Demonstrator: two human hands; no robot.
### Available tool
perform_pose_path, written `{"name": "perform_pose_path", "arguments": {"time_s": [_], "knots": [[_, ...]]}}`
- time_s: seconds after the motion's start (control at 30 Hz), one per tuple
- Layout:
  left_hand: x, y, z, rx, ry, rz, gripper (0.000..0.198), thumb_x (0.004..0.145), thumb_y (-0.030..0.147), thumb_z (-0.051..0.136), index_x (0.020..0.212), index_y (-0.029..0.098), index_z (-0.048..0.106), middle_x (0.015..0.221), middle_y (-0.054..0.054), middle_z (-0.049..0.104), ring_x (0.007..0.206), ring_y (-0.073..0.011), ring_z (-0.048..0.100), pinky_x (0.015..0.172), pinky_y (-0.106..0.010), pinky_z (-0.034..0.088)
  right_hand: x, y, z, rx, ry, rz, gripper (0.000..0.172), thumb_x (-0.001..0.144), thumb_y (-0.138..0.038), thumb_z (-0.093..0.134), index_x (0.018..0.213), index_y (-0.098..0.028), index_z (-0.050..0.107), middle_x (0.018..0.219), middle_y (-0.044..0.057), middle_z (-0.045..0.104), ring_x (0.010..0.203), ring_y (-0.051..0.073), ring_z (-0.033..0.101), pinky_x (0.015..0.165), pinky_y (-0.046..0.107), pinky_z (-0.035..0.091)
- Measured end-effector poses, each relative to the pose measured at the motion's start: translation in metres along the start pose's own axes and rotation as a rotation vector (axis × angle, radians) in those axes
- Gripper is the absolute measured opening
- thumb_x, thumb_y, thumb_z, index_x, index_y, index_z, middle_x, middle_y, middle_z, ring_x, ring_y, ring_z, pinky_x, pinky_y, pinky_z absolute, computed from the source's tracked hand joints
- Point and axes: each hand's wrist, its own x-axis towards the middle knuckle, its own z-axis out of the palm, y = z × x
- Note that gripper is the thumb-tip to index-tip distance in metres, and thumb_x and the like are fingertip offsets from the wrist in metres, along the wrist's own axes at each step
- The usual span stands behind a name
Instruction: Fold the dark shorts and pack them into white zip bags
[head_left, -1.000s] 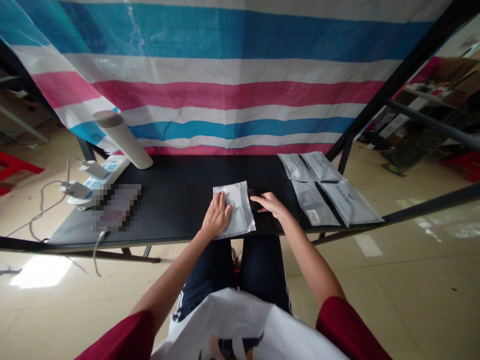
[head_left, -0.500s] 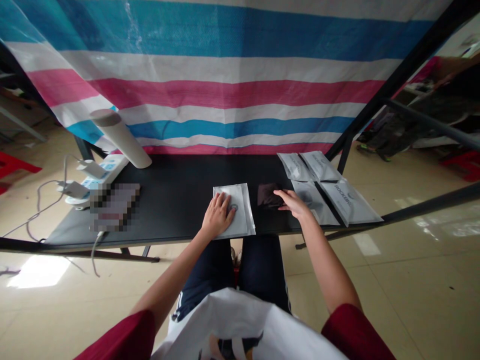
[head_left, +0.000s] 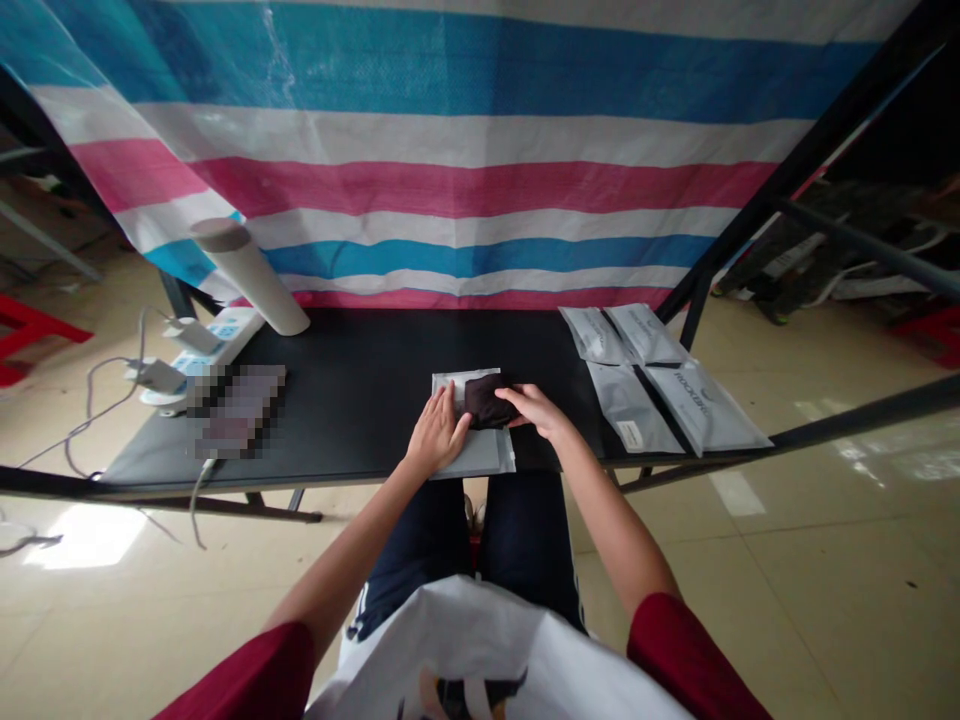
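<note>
The left hand lies flat on a pale bag, the right hand pinching a dark bundle.

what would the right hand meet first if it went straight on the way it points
Just past the dark item it holds, the right hand would probably meet the left hand, though depth is hard to judge here.

Black table with bottle, power strip, phone, central pouch and four pouches at right.
</note>
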Motion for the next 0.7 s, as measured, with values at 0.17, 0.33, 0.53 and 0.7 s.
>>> {"name": "perform_pose_path", "arguments": {"time_s": [0.17,0.33,0.53,0.7], "knots": [[-0.001,-0.002,0.001,-0.023,-0.014,0.014,0.082,0.097,0.058,0.025,0.151,-0.003,0.016,0.153,-0.027,0.034,0.145,-0.0339,0.03,0.117,-0.049,0.03,0.008,0.004,0.016,-0.001,-0.023,0.015,0.022,0.085,-0.035,0.067,0.093,-0.015,0.07,0.087,0.006,0.074,0.073,0.016,0.068,0.05,0.022,0.057],[0.001,0.003,-0.004,-0.017,-0.011,0.016,0.084,0.095,0.062,0.031,0.15,-0.001,0.02,0.152,-0.027,0.036,0.143,-0.0346,0.032,0.116,-0.049,0.03,0.016,0.021,0.021,-0.125,0.05,-0.012,0.025,0.074,-0.035,0.079,0.082,-0.013,0.07,0.08,0.007,0.073,0.07,0.019,0.069,0.05,0.023,0.056],[0.01,0.03,-0.036,-0.016,0.093,-0.064,0.058,0.093,0.057,0.042,0.128,0.011,0.052,0.126,-0.019,0.059,0.12,-0.0315,0.054,0.1,-0.045,0.042,0.022,0.036,0.019,-0.174,0.084,-0.054,0.032,0.07,-0.043,0.08,0.078,-0.014,0.069,0.071,0.003,0.07,0.064,0.019,0.068,0.049,0.025,0.055],[0.04,0.066,-0.048,-0.003,-0.183,-0.229,0.049,0.094,0.057,0.037,0.086,0.019,0.066,0.082,-0.009,0.069,0.08,-0.0229,0.066,0.073,-0.032,0.048,0.024,0.045,0.018,-0.245,0.122,-0.113,0.024,0.074,-0.037,0.075,0.068,-0.016,0.064,0.061,0.0,0.065,0.056,0.016,0.064,0.048,0.022,0.051]]}}
